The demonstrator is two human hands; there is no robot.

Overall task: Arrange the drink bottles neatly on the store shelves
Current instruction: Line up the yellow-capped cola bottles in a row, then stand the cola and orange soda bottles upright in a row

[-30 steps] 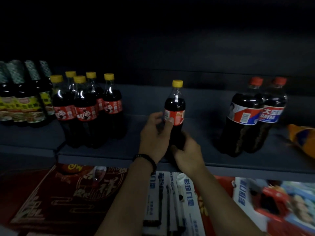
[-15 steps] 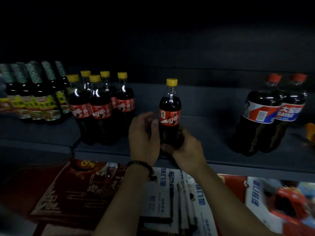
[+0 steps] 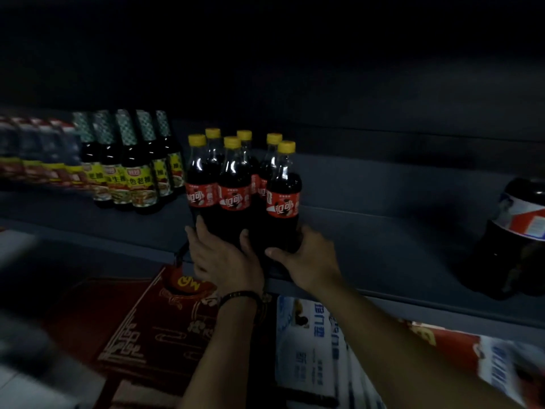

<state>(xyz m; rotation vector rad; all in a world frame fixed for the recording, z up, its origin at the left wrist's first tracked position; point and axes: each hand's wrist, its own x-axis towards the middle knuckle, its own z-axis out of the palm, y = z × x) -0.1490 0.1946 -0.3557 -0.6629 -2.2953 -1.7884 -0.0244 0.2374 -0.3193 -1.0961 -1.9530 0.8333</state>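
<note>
Right hand (image 3: 306, 258) wraps the base of the front-right cola bottle (image 3: 283, 199), thumb across its front, right at the shelf (image 3: 383, 249) lip. At its 9 o'clock, left hand (image 3: 227, 261) spreads flat, fingers straight, against the other yellow-capped colas (image 3: 218, 187) just beside. Bare shelf runs toward 3 o'clock, up to a big bottle (image 3: 513, 240). Sauce bottles (image 3: 138, 175) stand at 10 o'clock.

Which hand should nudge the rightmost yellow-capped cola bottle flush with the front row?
Right, I'd say. The right hand wraps the base of the rightmost cola bottle, thumb in front. The left hand rests against the other front cola bottles, farther off.
</note>
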